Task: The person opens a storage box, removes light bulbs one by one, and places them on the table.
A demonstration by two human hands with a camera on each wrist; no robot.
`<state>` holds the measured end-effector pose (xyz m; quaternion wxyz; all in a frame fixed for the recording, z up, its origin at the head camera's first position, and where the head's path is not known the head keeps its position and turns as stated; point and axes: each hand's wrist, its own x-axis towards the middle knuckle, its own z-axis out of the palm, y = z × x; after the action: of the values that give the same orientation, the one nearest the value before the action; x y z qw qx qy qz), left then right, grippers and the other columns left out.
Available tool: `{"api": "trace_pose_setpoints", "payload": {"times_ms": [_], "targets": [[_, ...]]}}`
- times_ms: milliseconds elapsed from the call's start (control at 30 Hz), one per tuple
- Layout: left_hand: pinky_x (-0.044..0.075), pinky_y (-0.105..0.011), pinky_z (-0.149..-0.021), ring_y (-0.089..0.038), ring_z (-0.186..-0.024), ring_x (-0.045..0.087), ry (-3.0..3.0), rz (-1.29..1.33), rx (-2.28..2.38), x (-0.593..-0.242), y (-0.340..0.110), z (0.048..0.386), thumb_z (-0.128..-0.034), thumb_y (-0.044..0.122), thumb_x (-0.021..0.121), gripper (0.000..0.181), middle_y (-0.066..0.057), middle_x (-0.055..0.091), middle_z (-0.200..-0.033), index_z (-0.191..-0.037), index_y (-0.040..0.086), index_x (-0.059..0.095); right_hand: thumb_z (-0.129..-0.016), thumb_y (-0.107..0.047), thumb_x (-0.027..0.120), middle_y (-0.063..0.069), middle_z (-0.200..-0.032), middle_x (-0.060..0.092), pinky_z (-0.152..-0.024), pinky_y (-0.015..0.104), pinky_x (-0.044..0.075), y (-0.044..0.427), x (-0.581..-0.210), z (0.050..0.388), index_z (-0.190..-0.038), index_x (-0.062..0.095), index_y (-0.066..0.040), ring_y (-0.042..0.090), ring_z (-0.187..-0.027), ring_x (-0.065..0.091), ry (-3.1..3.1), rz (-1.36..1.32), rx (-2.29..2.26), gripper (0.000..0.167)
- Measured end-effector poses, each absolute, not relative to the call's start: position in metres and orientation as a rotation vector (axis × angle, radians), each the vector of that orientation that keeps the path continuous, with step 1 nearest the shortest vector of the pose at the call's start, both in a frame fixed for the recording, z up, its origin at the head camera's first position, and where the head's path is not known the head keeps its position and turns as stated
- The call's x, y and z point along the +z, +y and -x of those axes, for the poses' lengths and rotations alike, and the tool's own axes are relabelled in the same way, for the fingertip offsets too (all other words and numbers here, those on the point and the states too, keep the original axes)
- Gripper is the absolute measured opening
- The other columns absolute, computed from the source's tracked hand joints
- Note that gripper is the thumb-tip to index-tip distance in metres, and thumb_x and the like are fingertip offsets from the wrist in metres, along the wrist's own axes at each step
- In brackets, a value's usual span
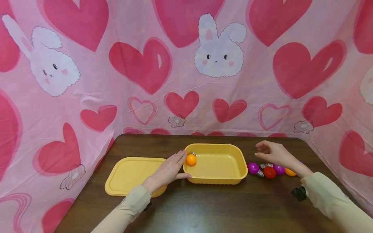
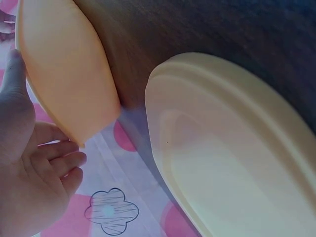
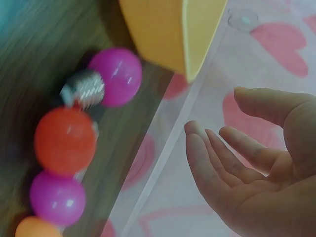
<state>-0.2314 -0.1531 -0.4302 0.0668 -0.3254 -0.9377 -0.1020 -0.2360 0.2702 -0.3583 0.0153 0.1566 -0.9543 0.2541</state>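
Note:
A yellow plastic box (image 1: 215,179) stands on the table with one orange toy light bulb (image 1: 191,159) at its left end. My left hand (image 1: 169,170) rests against the left rim, its fingers extended and thumb apart by the near corner. In the left wrist view, the thumb lies on the rim of the box (image 2: 69,64). Raised above a row of toy bulbs, my right hand (image 1: 275,153) holds nothing, its fingers loosely bent. Below it lie a red bulb (image 1: 269,172), purple bulbs (image 1: 253,168) and an orange bulb (image 1: 289,171), partly hidden by the wrist.
To the left of the box, a flat yellow lid (image 1: 131,174) lies on the dark wooden table (image 1: 204,207), partly under my left forearm. A pink cloth (image 1: 186,84) with hearts and rabbits hangs behind the table and along its sides.

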Motion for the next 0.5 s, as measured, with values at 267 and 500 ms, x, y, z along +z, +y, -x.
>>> {"api": "trace_pose_setpoints", "payload": {"times_ms": [267,500], "targets": [[0.035,-0.045,-0.12,-0.03,-0.145,0.041,-2.845,0.971,-0.322,-0.431,-0.153,0.231,-0.0876,0.06,0.063,0.091,-0.016,0.038,-0.159,-0.152,0.001,0.036,-0.091,-0.022,0.072,0.021,-0.113,0.07,-0.082,0.044,0.061,0.236,-0.36,0.24,-0.117,0.062,0.001,0.03,-0.096,0.07,-2.971,-0.609,0.862,0.037],[0.035,-0.045,-0.12,-0.03,-0.146,0.04,-2.855,0.978,-0.324,-0.429,-0.153,0.231,-0.0883,0.06,0.061,0.091,-0.015,0.037,-0.159,-0.152,0.002,0.036,-0.088,-0.02,0.074,0.021,-0.105,0.069,-0.079,0.042,0.062,0.206,-0.37,0.249,-0.11,0.064,0.002,0.028,-0.088,0.072,-2.958,-0.757,0.85,0.032]]}}
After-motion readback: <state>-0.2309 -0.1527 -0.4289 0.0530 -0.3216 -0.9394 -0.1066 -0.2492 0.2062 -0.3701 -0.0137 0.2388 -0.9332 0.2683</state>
